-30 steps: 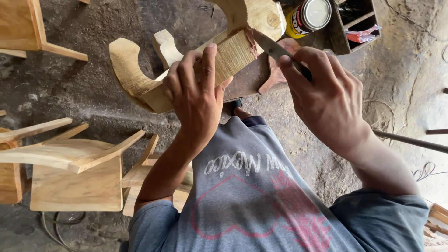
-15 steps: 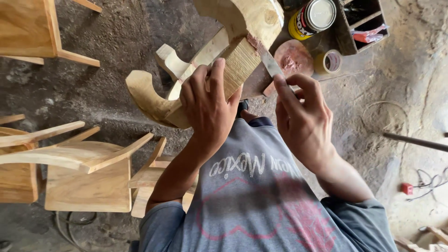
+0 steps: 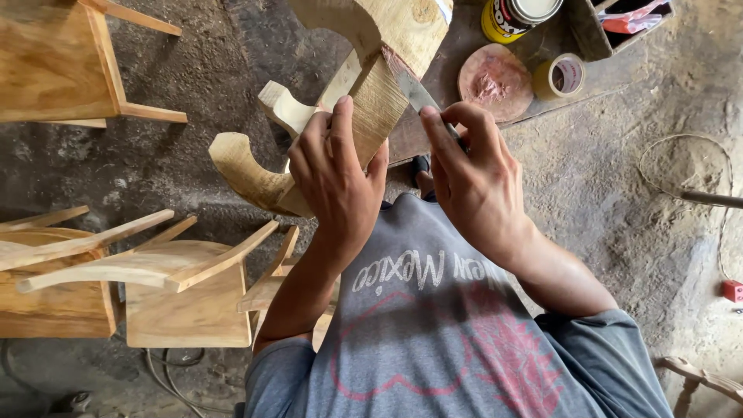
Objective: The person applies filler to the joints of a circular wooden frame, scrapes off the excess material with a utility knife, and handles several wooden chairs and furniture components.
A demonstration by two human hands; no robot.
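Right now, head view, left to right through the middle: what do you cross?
Unfinished wooden chairs → left hand gripping the curved wooden piece → right hand holding a flat metal blade → wire loop on the dirt floor.

Head-worn camera looks steeply down, close above both hands.

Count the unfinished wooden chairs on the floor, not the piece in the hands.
3 at least: one chair at top left, one at the left edge, one beside the left arm. More may be hidden beyond the frame or under the person.
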